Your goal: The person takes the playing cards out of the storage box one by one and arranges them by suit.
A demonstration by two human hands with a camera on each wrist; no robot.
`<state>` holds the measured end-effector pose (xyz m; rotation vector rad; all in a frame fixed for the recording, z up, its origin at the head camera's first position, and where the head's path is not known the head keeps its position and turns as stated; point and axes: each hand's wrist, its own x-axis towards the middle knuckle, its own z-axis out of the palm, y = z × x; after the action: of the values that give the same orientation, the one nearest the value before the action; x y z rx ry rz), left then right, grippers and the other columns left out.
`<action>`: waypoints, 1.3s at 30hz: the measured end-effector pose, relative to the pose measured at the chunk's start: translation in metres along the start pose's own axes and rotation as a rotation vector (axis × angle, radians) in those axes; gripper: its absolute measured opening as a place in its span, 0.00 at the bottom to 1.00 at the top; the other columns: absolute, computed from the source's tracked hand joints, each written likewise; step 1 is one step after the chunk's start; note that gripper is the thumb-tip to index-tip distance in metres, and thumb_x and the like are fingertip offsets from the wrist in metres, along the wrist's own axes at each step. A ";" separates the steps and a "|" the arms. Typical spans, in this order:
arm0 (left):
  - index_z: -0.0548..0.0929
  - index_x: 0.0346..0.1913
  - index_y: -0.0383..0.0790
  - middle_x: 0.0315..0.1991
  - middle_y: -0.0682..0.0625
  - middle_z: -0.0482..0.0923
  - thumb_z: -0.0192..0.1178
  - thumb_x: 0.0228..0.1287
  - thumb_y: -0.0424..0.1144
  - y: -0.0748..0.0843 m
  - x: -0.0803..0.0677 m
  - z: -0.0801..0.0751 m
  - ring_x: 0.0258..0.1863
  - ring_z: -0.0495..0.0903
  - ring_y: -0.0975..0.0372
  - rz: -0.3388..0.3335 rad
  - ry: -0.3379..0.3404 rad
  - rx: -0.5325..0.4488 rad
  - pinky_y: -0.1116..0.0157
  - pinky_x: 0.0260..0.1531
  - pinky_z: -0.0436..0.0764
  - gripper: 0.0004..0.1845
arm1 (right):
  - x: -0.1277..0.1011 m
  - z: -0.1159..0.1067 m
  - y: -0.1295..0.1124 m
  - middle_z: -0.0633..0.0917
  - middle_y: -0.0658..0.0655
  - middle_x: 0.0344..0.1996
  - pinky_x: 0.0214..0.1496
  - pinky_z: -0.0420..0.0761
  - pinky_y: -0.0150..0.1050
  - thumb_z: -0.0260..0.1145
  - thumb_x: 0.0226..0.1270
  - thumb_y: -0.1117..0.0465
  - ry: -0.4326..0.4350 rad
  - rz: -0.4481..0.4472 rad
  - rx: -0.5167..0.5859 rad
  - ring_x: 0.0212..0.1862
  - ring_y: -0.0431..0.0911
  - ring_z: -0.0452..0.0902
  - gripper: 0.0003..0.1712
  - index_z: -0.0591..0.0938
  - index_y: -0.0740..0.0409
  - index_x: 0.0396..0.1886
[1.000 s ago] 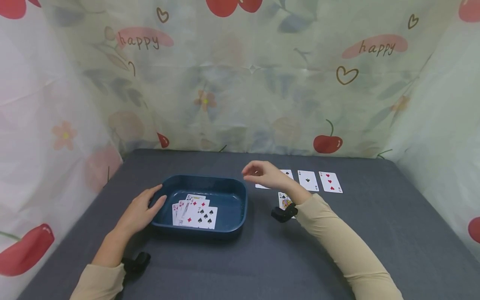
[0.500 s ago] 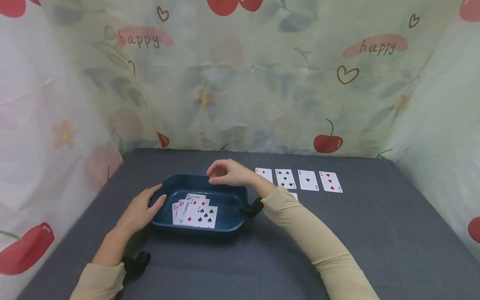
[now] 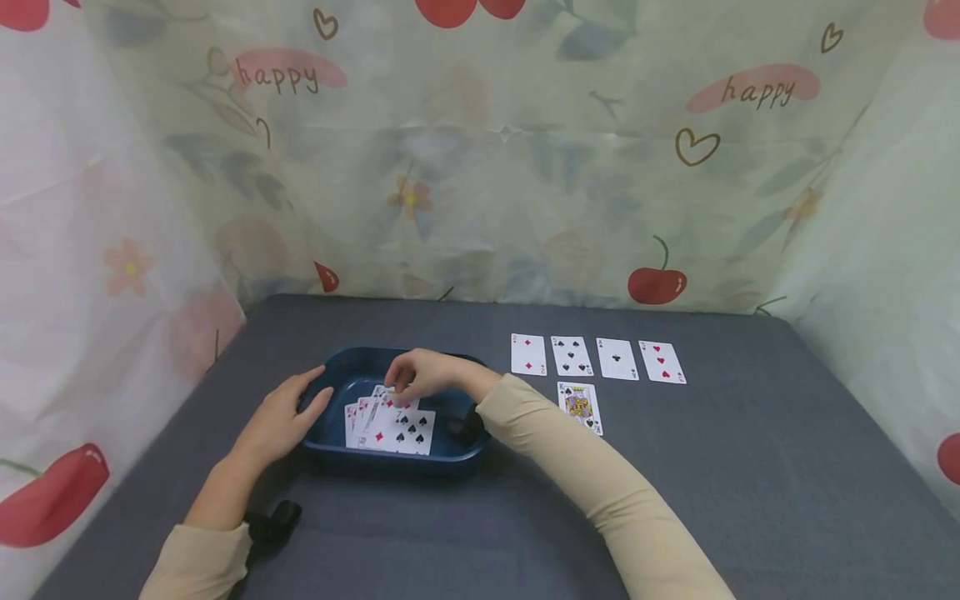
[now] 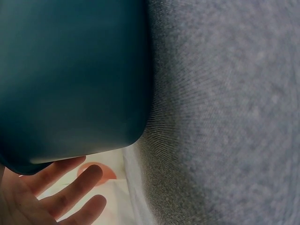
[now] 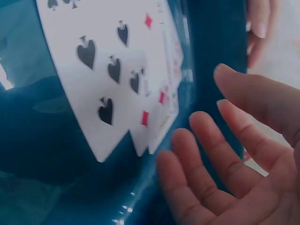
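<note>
A dark blue tray [image 3: 397, 461] sits on the grey table and holds a fan of playing cards [image 3: 392, 425], the seven of spades on top. My right hand [image 3: 418, 377] is lowered into the tray, and its fingertips hang just over the far end of the fan. The right wrist view shows the fingers [image 5: 220, 154] loosely bent beside the cards [image 5: 108, 70], with nothing held between them. With straight fingers, my left hand [image 3: 283, 415] rests against the tray's left wall; the left wrist view has these fingers [image 4: 61, 197] spread beside the tray [image 4: 70, 70].
Four cards lie face up in a row [image 3: 596, 358] at the back right of the table. A king [image 3: 580, 406] lies alone just in front of that row. Patterned cloth walls close in the table at the back and both sides.
My right hand has travelled left from the card row and dropped into the tray over the fanned cards. The king is uncovered again. The left hand has stayed put.
</note>
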<state>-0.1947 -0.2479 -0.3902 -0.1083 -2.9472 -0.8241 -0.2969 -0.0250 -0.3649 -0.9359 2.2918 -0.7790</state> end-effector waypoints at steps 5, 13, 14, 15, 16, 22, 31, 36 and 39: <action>0.59 0.69 0.33 0.67 0.29 0.59 0.45 0.71 0.52 -0.001 0.001 0.000 0.66 0.59 0.37 -0.003 -0.003 0.002 0.38 0.63 0.59 0.32 | 0.001 0.007 0.001 0.80 0.56 0.42 0.40 0.74 0.29 0.70 0.55 0.64 -0.045 0.044 -0.030 0.39 0.41 0.73 0.20 0.78 0.59 0.49; 0.59 0.69 0.33 0.67 0.29 0.59 0.44 0.70 0.54 0.000 0.000 0.000 0.66 0.59 0.37 -0.003 0.002 -0.002 0.37 0.63 0.59 0.33 | 0.001 0.015 0.002 0.78 0.54 0.41 0.38 0.73 0.28 0.73 0.49 0.66 -0.052 0.070 -0.099 0.39 0.41 0.71 0.24 0.79 0.55 0.48; 0.60 0.69 0.33 0.67 0.29 0.59 0.44 0.70 0.54 0.000 0.000 0.000 0.66 0.59 0.37 -0.002 0.005 -0.004 0.37 0.63 0.59 0.33 | 0.001 0.016 0.002 0.77 0.53 0.41 0.38 0.74 0.28 0.74 0.49 0.66 -0.052 0.077 -0.106 0.39 0.42 0.71 0.24 0.79 0.54 0.48; 0.61 0.68 0.34 0.66 0.29 0.60 0.45 0.70 0.55 0.000 0.000 0.000 0.65 0.60 0.37 -0.002 0.018 -0.004 0.37 0.62 0.60 0.34 | 0.001 0.017 0.003 0.77 0.53 0.41 0.38 0.74 0.28 0.74 0.48 0.66 -0.053 0.083 -0.112 0.39 0.42 0.71 0.24 0.79 0.53 0.48; 0.61 0.68 0.34 0.66 0.29 0.60 0.45 0.70 0.54 0.000 0.000 0.000 0.65 0.60 0.37 -0.003 0.020 -0.006 0.37 0.62 0.60 0.33 | 0.001 0.018 0.003 0.77 0.52 0.41 0.38 0.75 0.29 0.74 0.48 0.65 -0.055 0.090 -0.118 0.39 0.42 0.71 0.25 0.78 0.52 0.48; 0.59 0.69 0.34 0.67 0.29 0.59 0.44 0.70 0.53 0.000 0.001 0.000 0.66 0.59 0.37 -0.009 0.003 -0.003 0.37 0.63 0.59 0.33 | 0.001 0.021 0.002 0.77 0.53 0.43 0.41 0.77 0.32 0.75 0.48 0.64 -0.059 0.122 -0.146 0.40 0.43 0.73 0.25 0.78 0.51 0.47; 0.59 0.69 0.34 0.67 0.29 0.58 0.45 0.71 0.52 0.001 0.001 0.000 0.66 0.58 0.37 -0.019 -0.008 0.007 0.38 0.63 0.59 0.32 | -0.002 0.013 0.004 0.78 0.52 0.38 0.35 0.75 0.29 0.74 0.49 0.62 -0.048 0.085 -0.109 0.37 0.42 0.73 0.19 0.79 0.51 0.42; 0.59 0.69 0.34 0.67 0.29 0.58 0.45 0.71 0.52 0.000 0.002 0.000 0.66 0.58 0.37 -0.019 -0.008 0.003 0.38 0.63 0.59 0.32 | -0.004 0.006 0.004 0.78 0.52 0.35 0.34 0.75 0.29 0.71 0.53 0.63 -0.077 0.052 -0.026 0.35 0.41 0.74 0.18 0.78 0.51 0.44; 0.59 0.69 0.34 0.67 0.29 0.58 0.45 0.71 0.52 0.000 0.001 0.000 0.66 0.58 0.37 -0.016 -0.010 0.003 0.38 0.63 0.59 0.32 | -0.006 0.003 0.002 0.79 0.52 0.37 0.36 0.75 0.29 0.69 0.56 0.64 -0.091 0.022 -0.002 0.36 0.41 0.74 0.18 0.77 0.51 0.47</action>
<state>-0.1958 -0.2479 -0.3900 -0.0898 -2.9621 -0.8240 -0.2918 -0.0204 -0.3671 -0.9258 2.2206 -0.7104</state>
